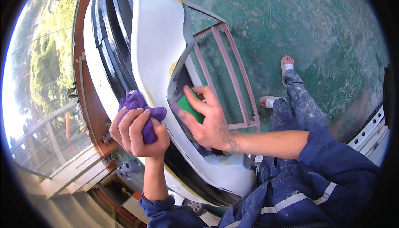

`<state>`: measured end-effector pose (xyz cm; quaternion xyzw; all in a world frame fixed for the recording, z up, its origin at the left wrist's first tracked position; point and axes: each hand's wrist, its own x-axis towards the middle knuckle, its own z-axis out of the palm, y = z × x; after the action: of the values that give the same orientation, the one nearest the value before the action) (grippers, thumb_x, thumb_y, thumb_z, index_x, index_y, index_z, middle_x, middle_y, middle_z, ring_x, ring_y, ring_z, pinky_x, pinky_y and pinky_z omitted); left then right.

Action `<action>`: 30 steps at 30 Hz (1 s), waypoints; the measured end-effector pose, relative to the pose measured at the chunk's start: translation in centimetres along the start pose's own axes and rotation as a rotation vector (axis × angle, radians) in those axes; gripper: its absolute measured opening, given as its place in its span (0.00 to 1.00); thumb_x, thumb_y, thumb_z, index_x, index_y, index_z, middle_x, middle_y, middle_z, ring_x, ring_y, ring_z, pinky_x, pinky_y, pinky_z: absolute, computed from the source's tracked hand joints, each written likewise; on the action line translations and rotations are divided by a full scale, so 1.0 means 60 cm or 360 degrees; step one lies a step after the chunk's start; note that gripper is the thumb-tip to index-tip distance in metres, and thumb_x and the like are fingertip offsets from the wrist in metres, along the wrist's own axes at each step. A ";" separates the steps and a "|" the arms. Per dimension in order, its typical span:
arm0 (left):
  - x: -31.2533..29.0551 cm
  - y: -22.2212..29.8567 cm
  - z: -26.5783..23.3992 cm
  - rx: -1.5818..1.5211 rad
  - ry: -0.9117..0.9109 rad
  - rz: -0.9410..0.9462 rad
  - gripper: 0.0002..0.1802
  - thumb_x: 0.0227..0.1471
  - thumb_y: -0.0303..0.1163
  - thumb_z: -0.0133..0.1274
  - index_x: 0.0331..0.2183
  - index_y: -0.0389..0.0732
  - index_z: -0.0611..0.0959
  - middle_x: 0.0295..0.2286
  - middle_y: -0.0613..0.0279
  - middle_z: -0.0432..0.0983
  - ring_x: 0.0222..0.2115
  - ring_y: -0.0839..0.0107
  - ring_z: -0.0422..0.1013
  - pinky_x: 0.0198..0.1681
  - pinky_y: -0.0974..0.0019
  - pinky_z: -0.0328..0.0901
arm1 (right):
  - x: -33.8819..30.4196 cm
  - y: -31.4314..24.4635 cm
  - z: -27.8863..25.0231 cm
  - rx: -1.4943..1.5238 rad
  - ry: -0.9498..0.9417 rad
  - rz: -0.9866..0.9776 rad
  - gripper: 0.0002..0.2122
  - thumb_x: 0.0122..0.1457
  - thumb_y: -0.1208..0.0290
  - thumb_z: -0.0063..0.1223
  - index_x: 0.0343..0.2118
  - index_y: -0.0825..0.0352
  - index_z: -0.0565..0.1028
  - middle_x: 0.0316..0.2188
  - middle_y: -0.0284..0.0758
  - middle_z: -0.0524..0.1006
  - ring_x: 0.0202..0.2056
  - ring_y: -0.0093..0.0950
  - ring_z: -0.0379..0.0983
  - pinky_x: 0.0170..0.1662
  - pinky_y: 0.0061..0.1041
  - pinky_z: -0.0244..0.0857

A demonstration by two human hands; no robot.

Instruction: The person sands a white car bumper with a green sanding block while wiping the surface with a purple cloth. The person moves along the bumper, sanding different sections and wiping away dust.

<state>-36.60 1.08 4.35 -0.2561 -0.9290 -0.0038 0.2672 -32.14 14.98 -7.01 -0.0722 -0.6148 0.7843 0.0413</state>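
A white car bumper (pixel 156 32) with yellowish patches along its edges stretches across the middle of the view. Bunched in my left hand (pixel 135 132) is a purple cloth (pixel 135 100), held at the bumper's left side with the fingers wrapped round it. My right hand (pixel 208 117) grips a green sanding block (pixel 190 109) between thumb and fingers, near the edge of a dark opening in the bumper. Whether the block touches the surface I cannot tell, since my hand covers part of it.
A pinkish metal stand (pixel 219 43) is by the bumper's right side, on a wet-looking green floor (pixel 328 36). Dark grille slats (pixel 109 57) run along the bumper's left. Beyond are a brown ledge (pixel 89 99) and large windows (pixel 45 61). A perforated metal strip (pixel 368 130) lies far right.
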 end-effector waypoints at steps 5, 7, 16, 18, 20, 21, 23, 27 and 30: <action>-0.001 -0.005 0.010 -0.0011 0.0052 -0.0015 0.16 0.35 0.26 0.59 0.32 0.42 0.89 0.34 0.59 0.85 0.45 0.50 0.78 0.54 0.48 0.69 | -0.010 -0.010 0.003 -0.0095 0.0072 -0.0017 0.27 0.63 0.69 0.67 0.58 0.85 0.76 0.51 0.55 0.71 0.53 0.52 0.73 0.56 0.45 0.69; -0.006 0.000 0.005 -0.0050 0.0052 -0.0026 0.16 0.35 0.26 0.59 0.32 0.42 0.89 0.34 0.59 0.85 0.45 0.50 0.79 0.54 0.48 0.69 | -0.032 -0.008 -0.003 -0.0090 0.0001 -0.0032 0.27 0.63 0.69 0.67 0.59 0.84 0.75 0.51 0.55 0.71 0.52 0.52 0.72 0.55 0.44 0.69; -0.005 0.002 0.008 0.0014 0.0042 -0.0032 0.17 0.33 0.27 0.58 0.32 0.43 0.90 0.34 0.60 0.85 0.44 0.50 0.79 0.53 0.50 0.68 | -0.041 -0.016 -0.015 -0.0208 -0.0035 -0.0058 0.29 0.61 0.71 0.69 0.60 0.84 0.75 0.52 0.54 0.70 0.51 0.52 0.72 0.55 0.45 0.68; -0.001 0.001 0.005 0.0039 0.0062 -0.0040 0.16 0.33 0.27 0.58 0.32 0.43 0.90 0.34 0.60 0.85 0.44 0.50 0.79 0.53 0.50 0.68 | -0.011 -0.015 -0.001 -0.0124 0.0007 -0.0043 0.28 0.61 0.71 0.69 0.60 0.84 0.75 0.51 0.54 0.70 0.51 0.52 0.72 0.56 0.44 0.68; 0.003 0.001 0.008 0.0056 0.0064 -0.0046 0.15 0.35 0.27 0.58 0.32 0.43 0.89 0.34 0.60 0.85 0.44 0.50 0.79 0.54 0.49 0.67 | 0.041 -0.014 0.015 -0.0104 0.0087 -0.0033 0.28 0.62 0.71 0.69 0.60 0.84 0.76 0.50 0.55 0.71 0.51 0.52 0.72 0.55 0.44 0.69; 0.004 0.000 0.012 0.0047 0.0045 -0.0054 0.15 0.35 0.27 0.60 0.32 0.43 0.89 0.35 0.60 0.85 0.45 0.50 0.79 0.54 0.49 0.67 | 0.036 -0.011 0.014 -0.0100 0.0094 -0.0025 0.28 0.62 0.71 0.69 0.60 0.84 0.76 0.50 0.55 0.71 0.51 0.52 0.72 0.55 0.44 0.69; 0.005 -0.002 0.015 0.0040 0.0014 -0.0067 0.14 0.37 0.28 0.62 0.33 0.43 0.89 0.36 0.60 0.84 0.45 0.50 0.78 0.54 0.49 0.66 | 0.000 -0.008 0.010 -0.0085 0.0103 -0.0019 0.28 0.62 0.71 0.69 0.60 0.85 0.76 0.50 0.55 0.71 0.51 0.52 0.72 0.55 0.44 0.69; 0.011 0.007 0.001 0.0081 -0.0113 -0.0028 0.16 0.42 0.34 0.70 0.36 0.44 0.88 0.37 0.60 0.83 0.45 0.51 0.77 0.54 0.49 0.66 | -0.039 -0.003 -0.008 -0.0042 -0.0085 -0.0053 0.29 0.62 0.70 0.68 0.61 0.86 0.74 0.51 0.56 0.71 0.52 0.52 0.73 0.57 0.46 0.68; 0.026 0.011 -0.002 0.0101 -0.0164 0.0008 0.18 0.44 0.38 0.74 0.38 0.44 0.88 0.37 0.60 0.82 0.44 0.52 0.76 0.52 0.50 0.66 | 0.045 -0.007 0.025 -0.0046 0.0214 -0.0070 0.29 0.64 0.69 0.67 0.63 0.83 0.73 0.51 0.56 0.71 0.53 0.52 0.72 0.58 0.45 0.68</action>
<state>-37.38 2.38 5.14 -0.2496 -0.9405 0.0394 0.2271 -35.04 14.03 -6.40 -0.1119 -0.6233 0.7676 0.0987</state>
